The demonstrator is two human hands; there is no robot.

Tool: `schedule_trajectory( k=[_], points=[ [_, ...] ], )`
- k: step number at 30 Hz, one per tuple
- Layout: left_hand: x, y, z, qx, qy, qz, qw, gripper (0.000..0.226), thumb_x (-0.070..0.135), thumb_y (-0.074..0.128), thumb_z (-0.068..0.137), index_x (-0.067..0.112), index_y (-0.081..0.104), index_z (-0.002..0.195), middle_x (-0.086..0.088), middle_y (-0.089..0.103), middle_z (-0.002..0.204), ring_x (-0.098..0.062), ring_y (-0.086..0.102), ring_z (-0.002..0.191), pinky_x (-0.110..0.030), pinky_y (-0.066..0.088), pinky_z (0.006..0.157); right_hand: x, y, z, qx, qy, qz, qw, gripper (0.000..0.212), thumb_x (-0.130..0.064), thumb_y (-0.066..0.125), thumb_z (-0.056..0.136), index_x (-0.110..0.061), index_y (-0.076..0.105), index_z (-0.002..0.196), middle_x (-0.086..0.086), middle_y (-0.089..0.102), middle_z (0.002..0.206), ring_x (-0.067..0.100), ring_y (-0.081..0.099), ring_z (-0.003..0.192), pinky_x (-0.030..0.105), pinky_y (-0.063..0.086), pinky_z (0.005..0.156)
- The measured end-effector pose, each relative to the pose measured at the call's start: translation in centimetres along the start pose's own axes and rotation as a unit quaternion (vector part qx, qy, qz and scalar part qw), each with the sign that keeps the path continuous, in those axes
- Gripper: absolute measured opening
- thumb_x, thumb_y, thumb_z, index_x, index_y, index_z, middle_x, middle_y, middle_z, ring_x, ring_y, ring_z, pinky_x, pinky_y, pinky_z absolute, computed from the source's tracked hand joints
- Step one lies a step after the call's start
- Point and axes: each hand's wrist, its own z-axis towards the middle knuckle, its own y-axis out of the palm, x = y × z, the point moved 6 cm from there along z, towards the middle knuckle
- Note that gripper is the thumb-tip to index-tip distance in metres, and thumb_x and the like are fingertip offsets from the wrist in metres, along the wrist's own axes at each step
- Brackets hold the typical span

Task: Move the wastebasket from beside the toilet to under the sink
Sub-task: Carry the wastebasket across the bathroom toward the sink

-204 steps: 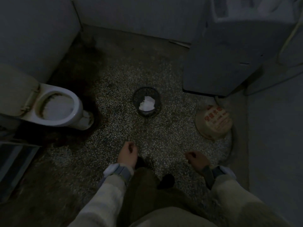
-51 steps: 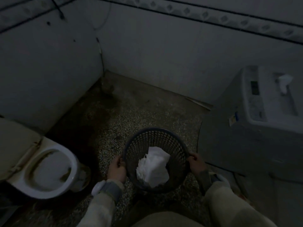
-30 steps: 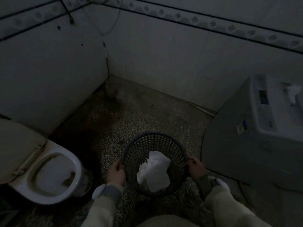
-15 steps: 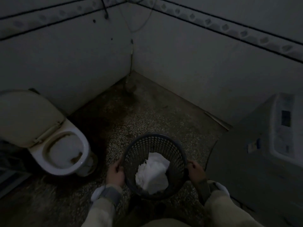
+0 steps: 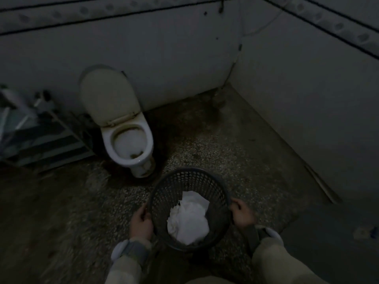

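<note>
Dark perforated plastic, the wastebasket (image 5: 189, 208) with crumpled paper (image 5: 188, 219) hangs clamped at its rim between left hand (image 5: 141, 223) and right hand (image 5: 243, 215), the view having swung left past the toilet (image 5: 129, 144), no sink visible yet.

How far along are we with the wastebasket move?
Done: the dark round mesh plastic wastebasket, with crumpled white paper inside, is picked up, left hand and right hand gripping opposite sides of its rim. In hand: it is being carried in front of the white ceramic toilet. Left: no sink is in view, so carrying it there and setting it underneath remains.
</note>
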Motion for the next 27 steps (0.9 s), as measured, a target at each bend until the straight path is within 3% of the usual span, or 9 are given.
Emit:
schedule_trajectory(
  k=[3,6,10,13,16,18,21,24,27],
  points=[
    [-1.9,-3.3,-1.0,0.052,-0.018,-0.017,0.998,0.041,0.005,0.044,0.091,0.008,0.048,0.132,-0.015,0.047,0.142,-0.031,0.042,0.132,-0.042,0.032,0.112,-1.1,2.9,0.0,-0.039,-0.015,-0.04,0.998,0.031,-0.02,0.048,0.09,-0.02,0.06,0.118,0.012,0.065,0.118,0.03,0.06,0.102,0.036,0.05,0.086],
    [-3.9,-7.3,-2.8,0.102,-0.027,-0.046,0.993,0.042,0.004,0.043,0.092,0.007,0.047,0.133,-0.016,0.046,0.142,-0.031,0.041,0.132,-0.042,0.032,0.112,-2.7,7.2,-1.3,-0.092,-0.046,-0.084,0.991,0.031,-0.016,0.047,0.091,-0.014,0.059,0.12,0.015,0.065,0.115,0.024,0.058,0.092,0.029,0.045,0.069],
    [-8.6,-13.6,-5.6,0.177,-0.079,-0.086,0.977,0.041,0.006,0.043,0.092,0.006,0.046,0.133,-0.018,0.046,0.142,-0.032,0.041,0.132,-0.042,0.032,0.111,-4.5,14.0,-4.3,-0.15,-0.092,-0.146,0.973,0.031,-0.015,0.049,0.09,-0.013,0.058,0.12,0.015,0.06,0.123,0.029,0.056,0.109,0.03,0.04,0.084],
    [-11.9,-17.9,-8.0,0.23,-0.097,-0.127,0.96,0.041,0.006,0.042,0.093,0.004,0.045,0.133,-0.016,0.048,0.14,-0.029,0.043,0.129,-0.037,0.034,0.108,-4.5,19.4,-6.9,-0.198,-0.123,-0.191,0.954,0.03,-0.015,0.049,0.088,-0.015,0.06,0.116,0.015,0.062,0.121,0.029,0.057,0.106,0.033,0.043,0.086],
    [-14.8,-22.7,-10.7,0.277,-0.112,-0.169,0.939,0.039,0.0,0.04,0.092,0.0,0.047,0.13,-0.009,0.052,0.124,-0.023,0.048,0.118,-0.026,0.034,0.093,-4.2,24.8,-10.6,-0.242,-0.135,-0.215,0.937,0.03,-0.013,0.048,0.089,-0.013,0.061,0.115,0.013,0.063,0.118,0.026,0.056,0.102,0.029,0.041,0.083],
    [-16.8,-25.7,-12.2,0.308,-0.112,-0.181,0.927,0.038,-0.002,0.04,0.092,-0.001,0.048,0.129,-0.014,0.054,0.128,-0.027,0.049,0.119,-0.024,0.031,0.091,-3.6,28.5,-12.2,-0.271,-0.162,-0.247,0.916,0.026,-0.017,0.049,0.087,-0.028,0.064,0.105,0.007,0.065,0.115,0.023,0.058,0.1,0.031,0.044,0.087],
    [-19.4,-28.9,-13.8,0.334,-0.123,-0.212,0.91,0.039,-0.001,0.039,0.092,0.0,0.047,0.13,-0.018,0.052,0.135,-0.032,0.047,0.125,-0.024,0.031,0.093,-2.0,33.3,-12.3,-0.295,-0.202,-0.294,0.887,0.025,-0.024,0.051,0.083,-0.046,0.06,0.091,0.011,0.066,0.119,0.03,0.06,0.105,0.046,0.048,0.096],
    [-22.1,-31.2,-15.6,0.364,-0.136,-0.23,0.892,0.039,0.0,0.038,0.092,0.003,0.048,0.13,-0.018,0.05,0.137,-0.03,0.045,0.127,-0.026,0.032,0.099,-4.0,35.9,-18.2,-0.312,-0.22,-0.325,0.865,0.029,-0.015,0.049,0.09,-0.018,0.06,0.117,0.012,0.061,0.12,0.032,0.057,0.11,0.031,0.042,0.086],
    [-23.3,-32.1,-17.8,0.395,-0.146,-0.272,0.865,0.04,0.0,0.038,0.093,0.002,0.047,0.131,-0.008,0.048,0.134,-0.022,0.044,0.124,-0.029,0.032,0.102,-4.2,38.8,-20.6,-0.33,-0.233,-0.356,0.843,0.033,-0.018,0.045,0.093,-0.013,0.056,0.124,0.015,0.06,0.124,0.033,0.057,0.107,0.034,0.043,0.084]
  ],
)
